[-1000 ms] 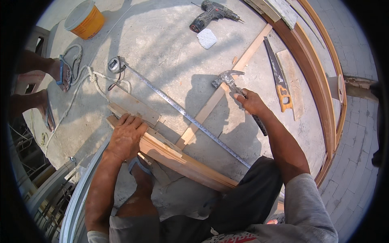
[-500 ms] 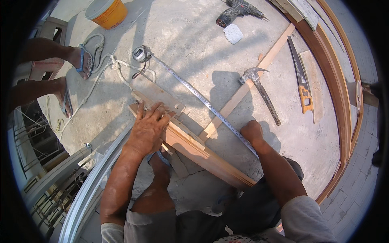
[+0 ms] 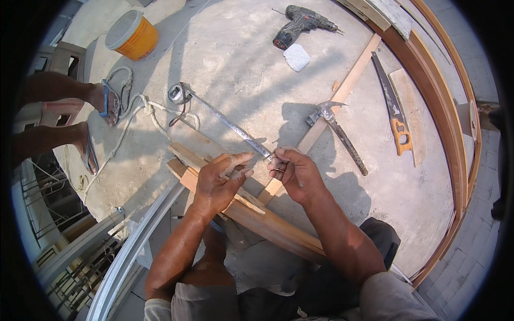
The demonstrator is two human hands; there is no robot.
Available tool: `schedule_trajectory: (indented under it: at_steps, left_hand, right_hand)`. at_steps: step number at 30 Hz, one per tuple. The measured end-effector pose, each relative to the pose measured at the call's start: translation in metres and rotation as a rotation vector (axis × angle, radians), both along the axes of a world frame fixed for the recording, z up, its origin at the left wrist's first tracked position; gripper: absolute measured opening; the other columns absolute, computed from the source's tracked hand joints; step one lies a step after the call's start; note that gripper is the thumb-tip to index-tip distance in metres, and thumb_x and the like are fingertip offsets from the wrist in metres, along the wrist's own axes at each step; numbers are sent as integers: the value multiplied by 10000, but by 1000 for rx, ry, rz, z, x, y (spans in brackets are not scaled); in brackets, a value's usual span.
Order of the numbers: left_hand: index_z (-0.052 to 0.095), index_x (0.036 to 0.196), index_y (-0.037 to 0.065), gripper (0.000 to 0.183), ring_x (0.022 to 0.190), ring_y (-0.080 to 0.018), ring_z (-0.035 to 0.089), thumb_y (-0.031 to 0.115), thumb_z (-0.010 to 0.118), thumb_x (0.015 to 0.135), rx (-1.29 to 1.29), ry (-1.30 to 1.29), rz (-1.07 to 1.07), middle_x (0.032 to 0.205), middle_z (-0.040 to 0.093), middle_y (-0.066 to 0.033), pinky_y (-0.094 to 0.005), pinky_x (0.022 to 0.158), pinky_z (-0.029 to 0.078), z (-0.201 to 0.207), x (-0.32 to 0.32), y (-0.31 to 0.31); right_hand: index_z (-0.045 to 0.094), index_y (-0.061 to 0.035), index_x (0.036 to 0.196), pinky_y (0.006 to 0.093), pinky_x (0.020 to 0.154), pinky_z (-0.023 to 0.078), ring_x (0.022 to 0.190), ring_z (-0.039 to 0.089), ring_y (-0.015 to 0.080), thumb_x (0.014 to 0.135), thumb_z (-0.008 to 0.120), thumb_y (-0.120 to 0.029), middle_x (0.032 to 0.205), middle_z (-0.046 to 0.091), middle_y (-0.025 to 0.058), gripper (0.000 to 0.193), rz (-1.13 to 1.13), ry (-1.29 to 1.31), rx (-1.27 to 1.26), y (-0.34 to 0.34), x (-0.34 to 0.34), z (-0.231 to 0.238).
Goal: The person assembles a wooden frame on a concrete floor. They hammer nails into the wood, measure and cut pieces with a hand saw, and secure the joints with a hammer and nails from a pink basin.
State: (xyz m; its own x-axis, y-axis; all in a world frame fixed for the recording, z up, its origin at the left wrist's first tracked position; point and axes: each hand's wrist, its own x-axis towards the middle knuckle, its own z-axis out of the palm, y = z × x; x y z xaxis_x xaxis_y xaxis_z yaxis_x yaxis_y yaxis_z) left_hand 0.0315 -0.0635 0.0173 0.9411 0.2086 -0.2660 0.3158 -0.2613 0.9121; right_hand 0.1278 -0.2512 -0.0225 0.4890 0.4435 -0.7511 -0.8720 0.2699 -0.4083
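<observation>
A tape measure [image 3: 176, 93] lies on the concrete with its blade [image 3: 227, 122] drawn out toward me. The end of that blade is pinched between the thumb and fingers of my right hand [image 3: 300, 174]. Facing it, my left hand [image 3: 217, 182] hovers over the wood with fingers curved and apart, holding nothing that I can see. Under both hands runs a brown wooden frame piece [image 3: 267, 227], with thinner strips lying along its far end. A pale batten [image 3: 316, 130] crosses behind the right hand, and a claw hammer [image 3: 345, 142] rests across it.
A cordless drill [image 3: 302, 24] and white slab [image 3: 296, 57] lie at the back. To the right are a handsaw [image 3: 399, 117] and a long curved-looking wooden frame [image 3: 444, 117]. Rope [image 3: 128, 120], a yellow bucket [image 3: 140, 40] and another person's sandalled feet [image 3: 110, 101] are left, near metal channels [image 3: 134, 241].
My left hand has lifted off the wood and moved right. My right hand has come up and left, bringing the blade's end with it, and less blade is stretched out.
</observation>
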Motion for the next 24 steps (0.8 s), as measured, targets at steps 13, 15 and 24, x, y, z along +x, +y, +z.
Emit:
schedule_trajectory:
  at_steps: [13, 15, 24]
  left_hand:
    - [716, 889, 25, 90, 807, -158, 674, 109, 750, 892, 146, -114, 130, 888, 729, -88, -313, 728, 525, -11, 20, 36]
    - [716, 901, 22, 98, 752, -154, 665, 114, 750, 889, 229, 55, 82, 828, 723, -87, -323, 695, 518, -7, 21, 54]
    - [727, 962, 22, 232, 740, -349, 676, 210, 752, 827, 661, 226, -308, 733, 698, -179, -425, 893, 509, -39, 10, 60]
  right_hand:
    - [624, 23, 1150, 420, 874, 510, 977, 643, 329, 880, 733, -291, 1028, 655, 192, 429, 543, -948, -1122, -19, 44, 1]
    - [597, 10, 1180, 483, 936, 491, 1124, 581, 366, 855, 719, -189, 1159, 589, 209, 400, 613, -1102, -1491, -68, 71, -11]
    - [607, -10, 1084, 525, 849, 530, 923, 654, 413, 809, 621, -111, 974, 654, 206, 293, 821, -951, -1638, -137, 71, -80]
